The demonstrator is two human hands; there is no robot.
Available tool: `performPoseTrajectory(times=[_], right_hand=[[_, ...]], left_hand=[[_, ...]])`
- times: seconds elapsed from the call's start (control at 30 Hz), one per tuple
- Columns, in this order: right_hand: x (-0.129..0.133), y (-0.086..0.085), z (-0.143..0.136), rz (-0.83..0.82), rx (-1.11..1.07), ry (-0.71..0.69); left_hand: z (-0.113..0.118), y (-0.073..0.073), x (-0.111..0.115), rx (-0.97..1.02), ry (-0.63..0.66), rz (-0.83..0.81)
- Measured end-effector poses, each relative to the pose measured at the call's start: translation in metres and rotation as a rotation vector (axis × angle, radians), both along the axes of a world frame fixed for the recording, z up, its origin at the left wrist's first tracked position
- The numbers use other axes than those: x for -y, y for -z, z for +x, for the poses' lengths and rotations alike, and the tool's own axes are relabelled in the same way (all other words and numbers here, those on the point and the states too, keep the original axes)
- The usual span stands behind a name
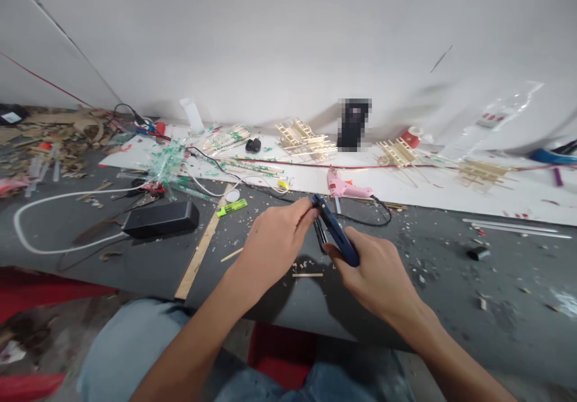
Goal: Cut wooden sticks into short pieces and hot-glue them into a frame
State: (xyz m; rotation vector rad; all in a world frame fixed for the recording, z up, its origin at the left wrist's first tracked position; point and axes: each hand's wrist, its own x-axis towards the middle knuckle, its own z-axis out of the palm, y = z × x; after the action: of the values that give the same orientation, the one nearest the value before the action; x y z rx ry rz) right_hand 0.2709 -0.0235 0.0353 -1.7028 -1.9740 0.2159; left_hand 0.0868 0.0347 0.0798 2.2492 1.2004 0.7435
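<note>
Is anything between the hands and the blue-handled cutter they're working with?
No. The right hand grips the blue-handled cutter directly, and the left hand pinches at its tip; nothing visible lies between them.

Near the hands: the left hand [274, 240] and right hand [378, 276] meet on a blue cutter [336, 237]; a short stick [307, 275] lies just below.
Left: a black box [162, 219] and a wooden strip [201, 252] block the way.
Ahead: a pink glue gun [345, 188] with its cord, then 3 stick frames [306, 140].
Right: the dark tabletop [451, 282] carries only chips and a small black piece [478, 253].
</note>
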Motion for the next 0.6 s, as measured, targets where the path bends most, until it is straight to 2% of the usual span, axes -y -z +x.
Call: performPoseTrajectory(times=[0.17, 0.37, 0.47, 0.6], right_hand=[[-0.006, 0.005, -0.001, -0.135, -0.001, 0.036], [-0.012, 0.008, -0.006, -0.181, -0.018, 0.041], [-0.013, 0.009, -0.008, -0.162, -0.038, 0.017], [-0.009, 0.009, -0.009, -0.094, -0.059, -0.012]], left_hand=[[-0.002, 0.008, -0.007, 0.021, 0.006, -0.034], [-0.006, 0.016, -0.014, 0.038, -0.003, -0.062], [-0.009, 0.010, -0.010, 0.051, -0.006, -0.072], [-0.018, -0.006, 0.003, 0.067, 0.036, -0.100]])
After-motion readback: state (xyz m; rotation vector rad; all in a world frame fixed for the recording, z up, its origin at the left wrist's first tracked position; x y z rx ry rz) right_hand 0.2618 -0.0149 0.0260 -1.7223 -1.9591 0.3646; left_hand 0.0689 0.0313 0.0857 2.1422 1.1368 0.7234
